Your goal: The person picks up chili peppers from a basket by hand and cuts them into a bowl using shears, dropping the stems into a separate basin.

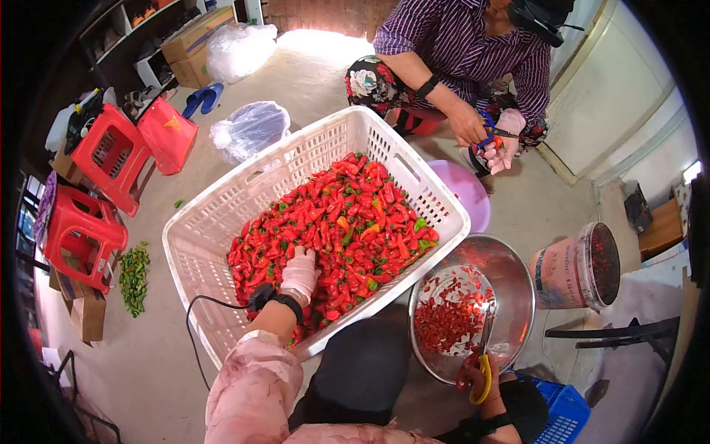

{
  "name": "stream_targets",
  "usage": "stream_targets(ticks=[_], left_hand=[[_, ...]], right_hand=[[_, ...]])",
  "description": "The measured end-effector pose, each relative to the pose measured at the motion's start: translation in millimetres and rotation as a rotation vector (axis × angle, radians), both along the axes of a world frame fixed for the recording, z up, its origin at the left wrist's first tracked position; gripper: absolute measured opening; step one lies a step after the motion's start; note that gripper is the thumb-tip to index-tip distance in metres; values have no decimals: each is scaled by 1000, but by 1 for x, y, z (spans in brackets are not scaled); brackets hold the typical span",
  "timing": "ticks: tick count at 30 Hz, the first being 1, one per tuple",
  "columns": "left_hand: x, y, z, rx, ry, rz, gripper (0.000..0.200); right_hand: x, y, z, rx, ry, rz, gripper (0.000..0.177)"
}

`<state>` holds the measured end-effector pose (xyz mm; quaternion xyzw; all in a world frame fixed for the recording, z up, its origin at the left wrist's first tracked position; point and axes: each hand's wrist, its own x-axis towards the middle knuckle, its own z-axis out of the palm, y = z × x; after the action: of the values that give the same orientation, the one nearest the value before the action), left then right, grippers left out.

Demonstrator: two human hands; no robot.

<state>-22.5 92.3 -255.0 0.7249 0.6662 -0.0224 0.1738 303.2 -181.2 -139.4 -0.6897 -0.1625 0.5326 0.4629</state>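
A white, perforated plastic basket (198, 248) in front of me holds a heap of red chili peppers (344, 211), with a few green and orange ones among them. My left hand (299, 275), in a pale glove, reaches down into the heap; its fingertips are hidden among the peppers. On the right, my right hand (494, 396) grips scissors (484, 381) by their yellow and red handles. Their blades point away from me, over a metal bowl (515, 314) of cut red pepper pieces (447, 322).
Across the basket a crouching person (458, 59) holds blue-handled scissors (488, 129) and a pepper above a purple basin (470, 196). A bucket (558, 272) stands right of the bowl. Red stools (111, 152), green peppers (134, 281) and a lined bin (255, 129) are left. A black cable (194, 337) crosses the basket's edge.
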Motion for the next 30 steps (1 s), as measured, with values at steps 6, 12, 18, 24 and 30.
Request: stream_targets(ticks=[6,12,18,24,30], left_hand=[[-51,-21,-56,132,-245,-33,34],[-49,-19,12,180,-19,148,47],[-7,18,12,114,111,-115,28],[15,52,-26,41,258,-151,32],[2,66,-42,-54,74,24,24]], right_hand=[[0,-2,-10,43,17,-3,38],[2,-6,-15,46,-6,24,37],[1,-3,-5,20,5,68,38],[9,-7,-13,-41,-6,23,40],[8,-4,-17,-50,-30,25,40]])
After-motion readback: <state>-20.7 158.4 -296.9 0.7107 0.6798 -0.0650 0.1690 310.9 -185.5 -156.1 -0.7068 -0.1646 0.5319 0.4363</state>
